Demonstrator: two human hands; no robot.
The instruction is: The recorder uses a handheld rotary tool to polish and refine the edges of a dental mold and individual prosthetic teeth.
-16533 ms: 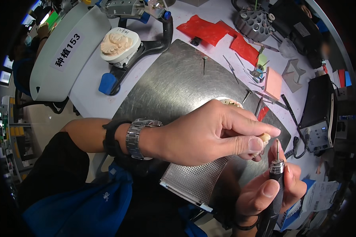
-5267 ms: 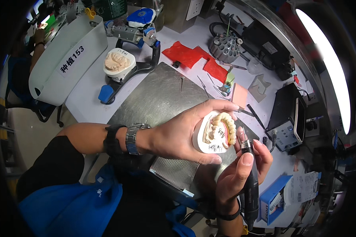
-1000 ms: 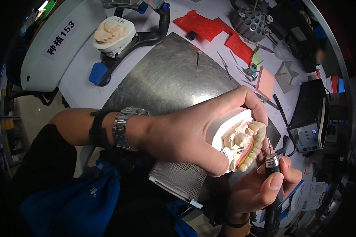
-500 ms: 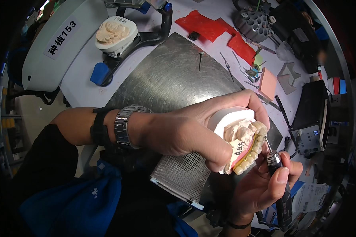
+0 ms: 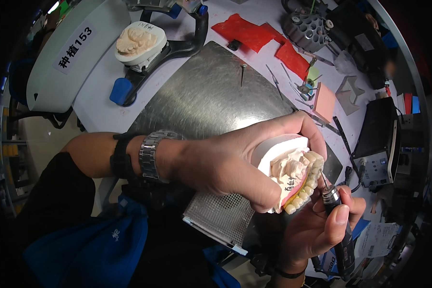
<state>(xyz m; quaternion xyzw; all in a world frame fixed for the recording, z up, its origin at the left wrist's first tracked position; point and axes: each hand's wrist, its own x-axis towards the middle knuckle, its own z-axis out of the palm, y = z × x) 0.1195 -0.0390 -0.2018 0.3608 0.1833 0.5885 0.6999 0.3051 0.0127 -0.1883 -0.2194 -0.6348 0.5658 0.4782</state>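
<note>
My left hand (image 5: 235, 161) grips a white plaster dental model (image 5: 293, 175) with a row of yellowish teeth along its lower right edge, held tilted at the lower right of the view. My right hand (image 5: 317, 225) holds a dark rotary handpiece (image 5: 338, 223) like a pen. Its thin bur tip touches the teeth on the model's right side. A metal watch and a dark band sit on my left wrist.
A grey metal work plate (image 5: 201, 96) lies beneath my hands, with a perforated mesh tray (image 5: 218, 216) at its near edge. A second dental cast (image 5: 139, 41) sits on a black articulator at upper left. Red wax sheets (image 5: 254, 31), a bur holder (image 5: 305, 29), hand tools and a control box (image 5: 379, 144) lie to the right.
Between the earlier frames and now my left hand turned the model so its teeth face my right hand, and the handpiece tip came up against the teeth.
</note>
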